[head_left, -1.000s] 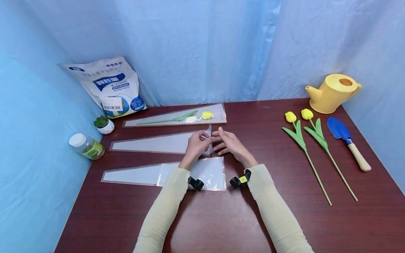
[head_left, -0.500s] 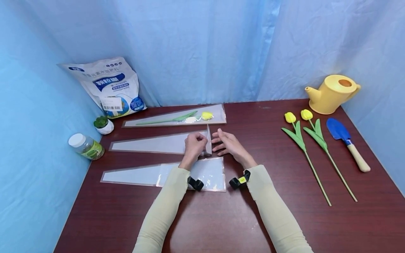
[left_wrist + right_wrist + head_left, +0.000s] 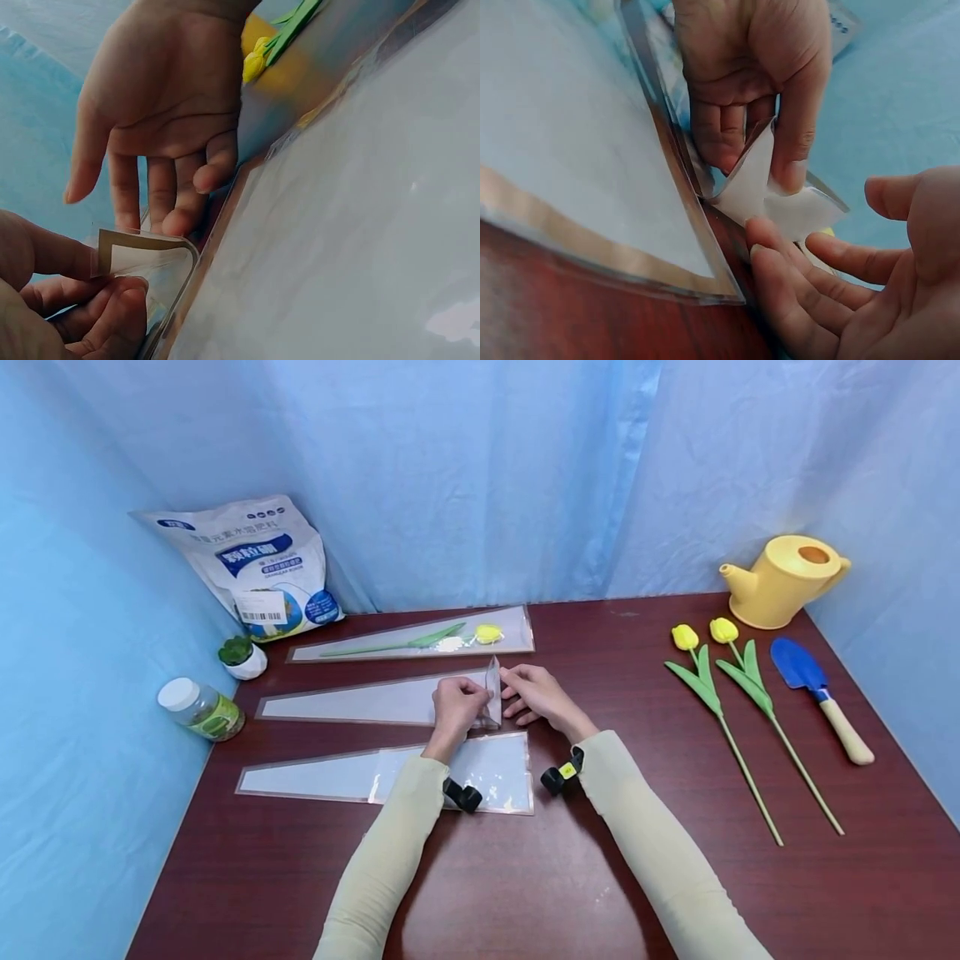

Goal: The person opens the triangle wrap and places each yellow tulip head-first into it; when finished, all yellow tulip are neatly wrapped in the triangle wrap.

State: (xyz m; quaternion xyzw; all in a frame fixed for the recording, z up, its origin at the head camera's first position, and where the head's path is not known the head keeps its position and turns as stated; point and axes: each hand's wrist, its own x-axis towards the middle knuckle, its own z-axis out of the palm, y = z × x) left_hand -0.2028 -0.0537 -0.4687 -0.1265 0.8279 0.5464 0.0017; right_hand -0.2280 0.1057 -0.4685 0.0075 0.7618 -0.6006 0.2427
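My left hand (image 3: 453,706) pinches the wide end of the middle tapered flower sleeve (image 3: 360,700), a clear and white plastic wrap. That end is bent upward; in the left wrist view thumb and fingers hold its brown-bordered flap (image 3: 146,259). Facing it, my right hand (image 3: 549,697) has its fingers extended and holds nothing. In the right wrist view its fingertips (image 3: 763,259) are right at the white flap's lower edge. A second sleeve (image 3: 315,778) lies nearer me, partly beneath my left forearm. The farthest sleeve (image 3: 517,642) contains a yellow tulip (image 3: 488,633).
Two yellow tulips (image 3: 738,752) with long stems lie at the right, beside a blue trowel (image 3: 798,664) and a yellow watering can (image 3: 780,581). At the left stand a fertilizer bag (image 3: 262,568), a small potted succulent (image 3: 247,662) and a white-capped jar (image 3: 202,710).
The right hand first drew slightly away from the sleeve's end, then came back in with its thumb near the flap's top. The left hand has shifted a little left, keeping its pinch.
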